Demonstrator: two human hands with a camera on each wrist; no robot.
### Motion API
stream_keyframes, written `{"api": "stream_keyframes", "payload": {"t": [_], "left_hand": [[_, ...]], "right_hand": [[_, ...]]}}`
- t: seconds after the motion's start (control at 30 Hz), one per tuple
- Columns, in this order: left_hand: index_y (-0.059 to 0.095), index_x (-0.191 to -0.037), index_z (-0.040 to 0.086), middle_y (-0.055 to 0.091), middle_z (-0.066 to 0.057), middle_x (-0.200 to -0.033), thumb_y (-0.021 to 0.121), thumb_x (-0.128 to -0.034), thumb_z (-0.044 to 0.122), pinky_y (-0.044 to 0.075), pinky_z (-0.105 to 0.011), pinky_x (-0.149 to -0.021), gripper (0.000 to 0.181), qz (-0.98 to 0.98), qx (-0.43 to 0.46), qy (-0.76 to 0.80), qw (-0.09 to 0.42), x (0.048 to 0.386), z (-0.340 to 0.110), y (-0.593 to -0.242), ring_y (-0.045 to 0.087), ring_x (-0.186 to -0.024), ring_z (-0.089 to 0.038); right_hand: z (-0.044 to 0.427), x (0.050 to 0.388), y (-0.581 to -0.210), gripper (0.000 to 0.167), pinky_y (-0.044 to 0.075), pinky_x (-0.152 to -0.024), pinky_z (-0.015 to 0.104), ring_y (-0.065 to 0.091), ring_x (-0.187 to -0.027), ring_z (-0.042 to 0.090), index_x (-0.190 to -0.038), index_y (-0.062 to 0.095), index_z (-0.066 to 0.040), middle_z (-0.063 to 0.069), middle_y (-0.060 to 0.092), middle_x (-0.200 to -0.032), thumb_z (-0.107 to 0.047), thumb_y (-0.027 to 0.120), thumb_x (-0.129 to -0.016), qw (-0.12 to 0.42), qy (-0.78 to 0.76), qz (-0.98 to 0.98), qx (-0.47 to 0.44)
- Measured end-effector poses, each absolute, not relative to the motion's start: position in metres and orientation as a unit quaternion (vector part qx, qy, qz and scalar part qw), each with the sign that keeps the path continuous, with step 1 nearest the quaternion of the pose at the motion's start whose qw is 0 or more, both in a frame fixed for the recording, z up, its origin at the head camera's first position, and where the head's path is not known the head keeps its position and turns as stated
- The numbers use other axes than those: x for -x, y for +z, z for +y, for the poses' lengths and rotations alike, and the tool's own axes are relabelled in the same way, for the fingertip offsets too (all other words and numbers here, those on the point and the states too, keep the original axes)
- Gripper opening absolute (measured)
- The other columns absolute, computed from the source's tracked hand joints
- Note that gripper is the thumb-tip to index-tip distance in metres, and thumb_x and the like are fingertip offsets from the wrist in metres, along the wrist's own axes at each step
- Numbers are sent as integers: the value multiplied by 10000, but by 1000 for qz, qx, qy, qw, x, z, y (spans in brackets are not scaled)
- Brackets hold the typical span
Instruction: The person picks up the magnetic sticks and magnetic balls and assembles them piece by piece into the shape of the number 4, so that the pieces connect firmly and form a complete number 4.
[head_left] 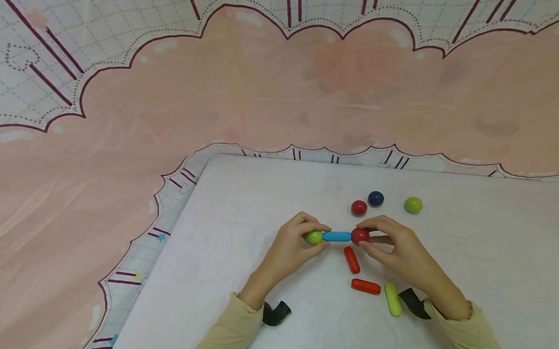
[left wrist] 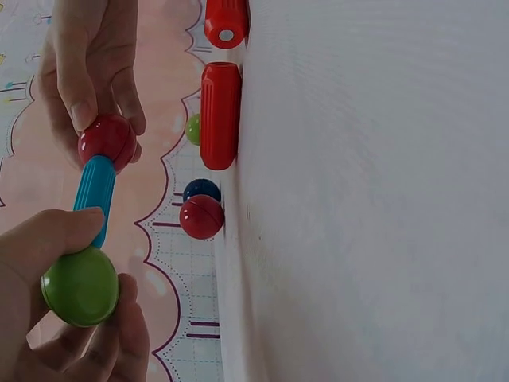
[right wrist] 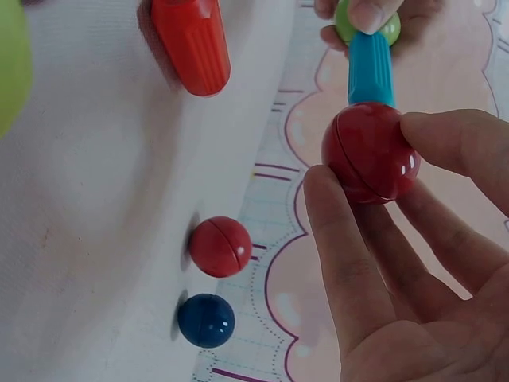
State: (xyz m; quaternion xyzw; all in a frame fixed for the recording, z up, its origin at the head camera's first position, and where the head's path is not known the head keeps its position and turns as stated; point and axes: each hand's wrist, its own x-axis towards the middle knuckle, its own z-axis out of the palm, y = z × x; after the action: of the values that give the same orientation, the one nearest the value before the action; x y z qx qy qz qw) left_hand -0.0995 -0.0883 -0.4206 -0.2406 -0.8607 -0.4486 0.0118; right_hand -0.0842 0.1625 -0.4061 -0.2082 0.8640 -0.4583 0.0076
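A blue rod (head_left: 337, 237) joins a green ball (head_left: 314, 237) at its left end and a red ball (head_left: 360, 236) at its right end. The left hand (head_left: 290, 245) pinches the green ball between thumb and fingers. At the other end, the right hand (head_left: 402, 252) grips the red ball with its fingertips. In the left wrist view the thumb of the left hand (left wrist: 71, 318) reaches onto the blue rod (left wrist: 95, 191). The right wrist view has the red ball (right wrist: 371, 153) touching the end of the blue rod (right wrist: 371, 72).
Beyond the hands lie a red ball (head_left: 359, 207), a dark blue ball (head_left: 376, 198) and a green ball (head_left: 413, 205). Nearer are two red rods (head_left: 351, 259) (head_left: 366, 286) and a yellow-green rod (head_left: 393, 299). Black straps (head_left: 277, 313) (head_left: 414, 303) are by both wrists.
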Motion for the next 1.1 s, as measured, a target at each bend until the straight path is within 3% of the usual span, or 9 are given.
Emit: {"api": "stream_keyframes", "payload": {"t": [0.73,1.1], "left_hand": [[757,-1058,127,604,10,-1046,805,-840,135,523,-240,-834,223,-863,233,-447,19,100,-98,-424,565,-960,-99],[759,-1063,111,603,-3,-1055,809,-834,126,524,-236,-836,235,-868,227,-441,28,100,-110,-422,570,-961,-127]], "right_hand": [[162,83,-409,407,568,-864,428,641,-1082,268,-1225,616,-52,80,632,-1183,10,752,-847,32,-457,863,214],[164,82,-406,460,559,-900,436,624,-1099,289,-1303,570,-32,111,622,-1222,-76,744,-879,87,-423,879,204]]}}
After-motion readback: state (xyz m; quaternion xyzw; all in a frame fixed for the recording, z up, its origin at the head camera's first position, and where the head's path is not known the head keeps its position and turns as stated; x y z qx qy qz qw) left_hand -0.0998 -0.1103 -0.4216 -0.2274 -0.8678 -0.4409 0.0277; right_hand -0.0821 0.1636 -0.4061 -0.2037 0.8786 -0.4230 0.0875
